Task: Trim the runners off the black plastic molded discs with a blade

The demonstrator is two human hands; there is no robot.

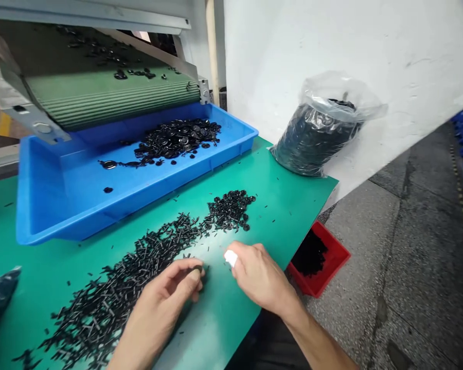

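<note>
My left hand (164,300) is closed in a pinch above the green tabletop (212,318). Between its thumb and fingers shows a small dark part (196,268), mostly covered by the fingertips. To the right, my right hand (260,277) is curled shut, with a white wrap or cover (230,258) at one digit's tip; whatever is inside the fingers is hidden. A long heap of thin black stick-like scraps (150,259) spreads beside and behind my left hand. Beyond both hands lies a smaller pile of round black parts (231,208).
A blue tray (139,208) with black round pieces stands under a green conveyor belt (111,95). At the table's far right corner leans a clear bag (312,136) of black parts. Below the right edge sits a red bin (337,255) holding black bits. Another bag (0,295) is at left.
</note>
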